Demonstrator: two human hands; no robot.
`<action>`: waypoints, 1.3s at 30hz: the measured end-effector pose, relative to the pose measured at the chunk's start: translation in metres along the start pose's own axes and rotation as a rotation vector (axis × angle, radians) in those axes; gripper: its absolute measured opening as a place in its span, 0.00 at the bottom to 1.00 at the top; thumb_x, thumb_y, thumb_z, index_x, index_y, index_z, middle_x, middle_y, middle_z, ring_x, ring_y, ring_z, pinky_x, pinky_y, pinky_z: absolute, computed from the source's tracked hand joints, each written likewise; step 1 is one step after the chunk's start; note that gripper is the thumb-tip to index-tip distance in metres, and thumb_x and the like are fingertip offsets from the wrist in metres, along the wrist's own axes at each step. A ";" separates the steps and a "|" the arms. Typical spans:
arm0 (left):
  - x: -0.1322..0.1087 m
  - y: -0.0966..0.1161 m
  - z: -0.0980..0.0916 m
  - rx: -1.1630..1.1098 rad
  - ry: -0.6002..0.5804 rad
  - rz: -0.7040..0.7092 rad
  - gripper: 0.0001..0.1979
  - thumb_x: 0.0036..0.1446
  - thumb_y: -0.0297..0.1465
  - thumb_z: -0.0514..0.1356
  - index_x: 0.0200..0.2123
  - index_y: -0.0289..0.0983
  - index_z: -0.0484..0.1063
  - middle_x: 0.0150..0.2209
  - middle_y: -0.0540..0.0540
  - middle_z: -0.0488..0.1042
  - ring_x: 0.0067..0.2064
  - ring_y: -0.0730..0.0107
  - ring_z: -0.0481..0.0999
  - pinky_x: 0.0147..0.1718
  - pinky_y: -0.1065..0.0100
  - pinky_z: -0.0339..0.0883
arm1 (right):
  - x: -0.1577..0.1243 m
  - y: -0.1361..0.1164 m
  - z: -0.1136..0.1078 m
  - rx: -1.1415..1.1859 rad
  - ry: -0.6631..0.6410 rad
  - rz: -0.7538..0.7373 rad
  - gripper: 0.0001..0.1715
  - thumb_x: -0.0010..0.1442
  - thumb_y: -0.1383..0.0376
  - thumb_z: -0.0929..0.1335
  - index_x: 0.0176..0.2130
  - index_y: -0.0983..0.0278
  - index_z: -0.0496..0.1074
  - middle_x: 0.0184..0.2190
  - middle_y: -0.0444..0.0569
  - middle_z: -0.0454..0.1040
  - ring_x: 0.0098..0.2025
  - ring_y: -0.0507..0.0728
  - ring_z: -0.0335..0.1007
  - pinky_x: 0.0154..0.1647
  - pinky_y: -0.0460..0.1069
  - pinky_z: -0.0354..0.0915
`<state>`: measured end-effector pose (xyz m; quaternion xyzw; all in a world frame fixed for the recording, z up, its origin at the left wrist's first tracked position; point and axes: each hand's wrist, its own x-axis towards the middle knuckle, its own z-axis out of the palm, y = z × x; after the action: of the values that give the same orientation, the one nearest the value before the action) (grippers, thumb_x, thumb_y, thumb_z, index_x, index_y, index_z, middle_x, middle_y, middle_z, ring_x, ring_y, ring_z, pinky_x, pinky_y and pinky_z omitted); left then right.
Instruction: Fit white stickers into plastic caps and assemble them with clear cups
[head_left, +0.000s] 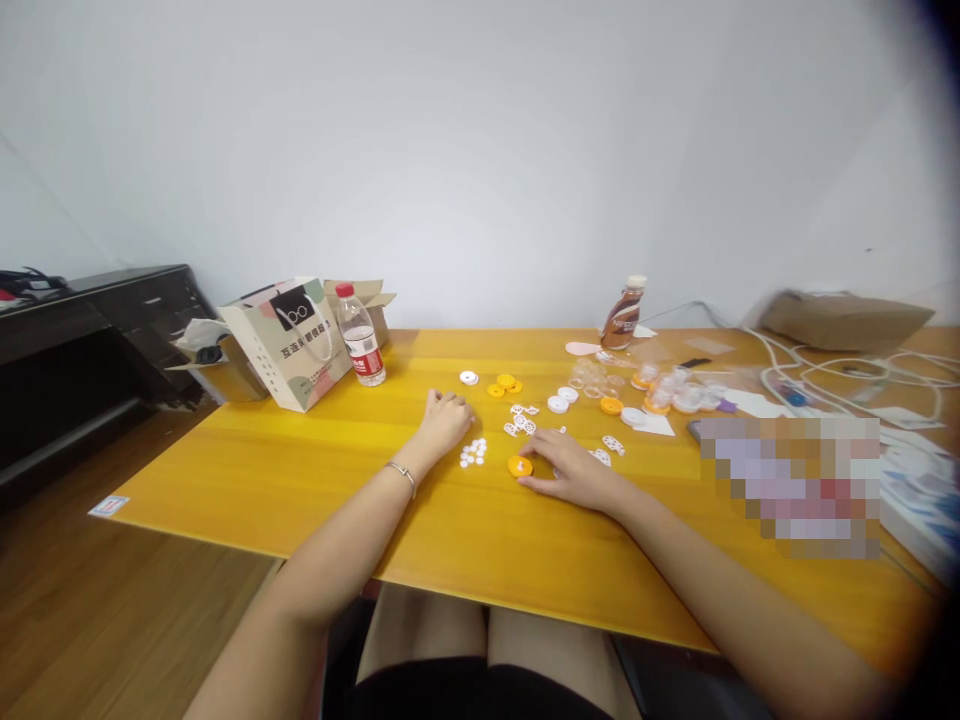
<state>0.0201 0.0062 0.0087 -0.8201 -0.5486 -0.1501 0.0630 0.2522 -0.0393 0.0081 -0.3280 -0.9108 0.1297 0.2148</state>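
Observation:
An orange round plastic disc (520,467) with a small white piece at its centre lies on the table, between the thumb and forefinger of my right hand (570,472). My left hand (445,424) rests further back, its fingers curled down and closed; whatever they hold, if anything, is hidden. Just in front of it several small white round pieces (472,453) are spread out. White openwork pieces (520,422) lie in a cluster behind my right hand. Beyond my left hand are a white disc (469,378) and several orange discs (505,383).
Clear covers (592,378), white discs (558,404) and assembled pieces (675,388) lie at the back right. A brown drink bottle (622,315), cables (780,370) and a blurred-out object (795,485) are also right. At left stand a water bottle (361,340) and a paper bag (289,345).

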 end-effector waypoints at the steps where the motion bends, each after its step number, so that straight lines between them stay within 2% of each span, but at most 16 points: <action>1: -0.001 0.002 -0.002 0.001 0.008 -0.007 0.11 0.56 0.30 0.52 0.26 0.34 0.71 0.31 0.40 0.72 0.40 0.60 0.66 0.41 0.57 0.46 | 0.000 0.001 0.000 0.005 0.003 0.001 0.10 0.54 0.58 0.65 0.35 0.61 0.67 0.35 0.49 0.67 0.38 0.57 0.63 0.40 0.52 0.60; 4: -0.007 0.015 -0.009 -0.063 0.048 0.005 0.08 0.55 0.30 0.53 0.29 0.35 0.70 0.33 0.44 0.73 0.40 0.64 0.67 0.41 0.60 0.47 | 0.000 0.003 0.002 0.017 0.015 -0.002 0.10 0.54 0.58 0.65 0.36 0.61 0.67 0.35 0.49 0.67 0.39 0.57 0.63 0.41 0.52 0.60; 6: -0.014 0.028 -0.013 -0.199 0.052 0.105 0.07 0.55 0.32 0.54 0.30 0.37 0.70 0.33 0.48 0.74 0.39 0.68 0.68 0.41 0.63 0.48 | 0.000 0.004 0.004 0.028 0.022 -0.011 0.10 0.54 0.58 0.65 0.36 0.61 0.67 0.35 0.49 0.67 0.39 0.58 0.63 0.41 0.53 0.60; 9: -0.022 0.047 -0.016 -0.338 -0.043 0.299 0.07 0.54 0.34 0.55 0.30 0.38 0.70 0.33 0.50 0.74 0.39 0.69 0.68 0.42 0.65 0.49 | 0.000 0.005 0.005 0.046 0.031 -0.013 0.10 0.54 0.58 0.65 0.36 0.61 0.67 0.36 0.49 0.68 0.39 0.57 0.64 0.41 0.53 0.61; 12: -0.026 0.056 -0.015 -0.351 -0.093 0.360 0.08 0.55 0.35 0.54 0.30 0.38 0.70 0.34 0.50 0.74 0.40 0.68 0.68 0.42 0.65 0.48 | 0.001 0.006 0.005 0.056 0.026 -0.010 0.10 0.54 0.58 0.65 0.35 0.61 0.67 0.36 0.49 0.68 0.39 0.58 0.64 0.41 0.53 0.61; 20: -0.025 0.052 -0.007 -0.209 -0.017 0.371 0.09 0.57 0.34 0.52 0.32 0.38 0.70 0.34 0.48 0.74 0.41 0.68 0.67 0.42 0.63 0.46 | 0.002 0.007 0.007 0.024 0.027 -0.009 0.11 0.55 0.57 0.65 0.36 0.61 0.67 0.35 0.49 0.68 0.38 0.57 0.63 0.40 0.53 0.61; 24: -0.027 0.054 -0.008 -0.197 -0.046 0.399 0.08 0.57 0.34 0.52 0.32 0.38 0.70 0.34 0.48 0.73 0.41 0.69 0.67 0.42 0.63 0.46 | 0.002 0.008 0.007 0.025 0.039 -0.012 0.11 0.54 0.57 0.66 0.36 0.61 0.67 0.35 0.49 0.68 0.38 0.58 0.64 0.40 0.53 0.60; 31: -0.026 0.057 -0.006 -0.235 -0.006 0.381 0.09 0.57 0.33 0.51 0.32 0.38 0.69 0.34 0.48 0.74 0.41 0.69 0.67 0.43 0.63 0.46 | 0.002 0.010 0.008 0.005 0.035 -0.016 0.11 0.55 0.57 0.65 0.35 0.61 0.67 0.34 0.48 0.68 0.37 0.57 0.63 0.39 0.53 0.61; 39: -0.027 0.056 -0.008 -0.220 -0.037 0.414 0.10 0.58 0.34 0.51 0.33 0.38 0.70 0.35 0.47 0.74 0.41 0.68 0.67 0.42 0.63 0.46 | 0.002 0.010 0.008 0.003 0.034 -0.006 0.12 0.55 0.56 0.65 0.37 0.60 0.67 0.35 0.49 0.68 0.38 0.58 0.63 0.40 0.54 0.59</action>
<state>0.0610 -0.0412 0.0111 -0.9197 -0.3500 -0.1776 -0.0074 0.2527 -0.0311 -0.0026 -0.3269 -0.9078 0.1249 0.2309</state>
